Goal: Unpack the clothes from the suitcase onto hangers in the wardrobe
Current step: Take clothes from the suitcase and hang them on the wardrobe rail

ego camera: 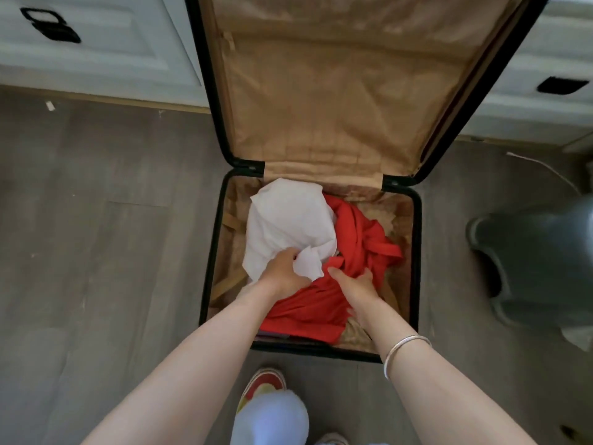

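Since only the head view was given, everything below came from it. Frame centre held the suitcase (316, 175), lying open on the wood floor (96, 220), black rim, tan lining. Its lid (337, 91) stood propped back toward the top of the frame, resting near or against the white cabinet (96, 43); contact couldn't be confirmed. Propped that way, prob. so both hands could work the lower half w/o holding it up.

Clothes sat in the lower half, centre frame: white garment (288, 220) bunched toward upper left of the compartment, red garment (346, 252) spread across the right and lower part, the two touching and partly overlapping. Neither folded; both crumpled.

Left hand (284, 273) was closed on a fold of the white garment at its lower edge, fingers wrapped into the cloth. Right hand (356, 285) pressed into the red garment, fingers curled into it; looked like a grasp, though the fingertips were buried so the grip couldn't be fully confirmed. Hands were close together but apart, one garment each. Judgement: a hand per piece made sense for pulling the tangled items apart before lifting one out.

Bangle (406, 351) sat on the right forearm, lower right. Shoe (263, 387) at bottom centre, just beside the case's near edge. Dark grey object (539, 261) at right edge, unclear what. No hangers or open wardrobe visible, so task appeared at an early stage.
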{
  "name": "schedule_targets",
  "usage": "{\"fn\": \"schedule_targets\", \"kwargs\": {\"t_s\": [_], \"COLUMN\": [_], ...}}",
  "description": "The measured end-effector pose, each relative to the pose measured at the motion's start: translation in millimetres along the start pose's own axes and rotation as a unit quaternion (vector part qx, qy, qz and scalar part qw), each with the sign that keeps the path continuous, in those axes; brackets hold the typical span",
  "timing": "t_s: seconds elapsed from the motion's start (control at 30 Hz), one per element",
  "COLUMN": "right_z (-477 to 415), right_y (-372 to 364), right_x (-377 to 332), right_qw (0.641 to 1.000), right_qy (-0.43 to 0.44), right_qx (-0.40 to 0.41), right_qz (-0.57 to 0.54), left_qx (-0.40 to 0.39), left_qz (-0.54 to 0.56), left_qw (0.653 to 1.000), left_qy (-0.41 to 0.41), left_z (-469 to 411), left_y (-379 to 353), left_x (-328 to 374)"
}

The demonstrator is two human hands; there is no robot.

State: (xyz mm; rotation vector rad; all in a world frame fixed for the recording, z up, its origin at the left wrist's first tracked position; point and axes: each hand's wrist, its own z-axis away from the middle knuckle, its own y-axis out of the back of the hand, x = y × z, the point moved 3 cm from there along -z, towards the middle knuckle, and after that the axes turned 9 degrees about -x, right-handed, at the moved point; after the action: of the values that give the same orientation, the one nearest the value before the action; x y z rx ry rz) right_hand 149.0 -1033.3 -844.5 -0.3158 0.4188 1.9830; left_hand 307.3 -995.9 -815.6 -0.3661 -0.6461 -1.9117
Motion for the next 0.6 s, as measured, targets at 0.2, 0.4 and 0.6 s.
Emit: {"fn": "schedule_targets", "kwargs": {"t_s": [0.2,0.4,0.6], "right_z": [-6.0,2.0,125.8], "right_y": [-12.5,0.8,-9.2], "right_x": [-8.5,7.0,-50.9], "right_qw": [1.000,0.998,1.000], "right_qy": [0.009,0.009,0.016], "right_qx": [-0.003,0.045,-0.003], "right_qz": [0.028,0.048,-0.014], "left_qx": [-0.017,0.030,0.034], "left_qz": [-0.045,0.127,0.210], "left_qw": [0.999,0.991,0.977], "left_qy": [0.003,-0.019,-0.027], "left_z": [-20.6,35.1,122.4], "left_y": [-5.1,39.8,87.2], "left_x": [-8.3,26.6,84.5]}}
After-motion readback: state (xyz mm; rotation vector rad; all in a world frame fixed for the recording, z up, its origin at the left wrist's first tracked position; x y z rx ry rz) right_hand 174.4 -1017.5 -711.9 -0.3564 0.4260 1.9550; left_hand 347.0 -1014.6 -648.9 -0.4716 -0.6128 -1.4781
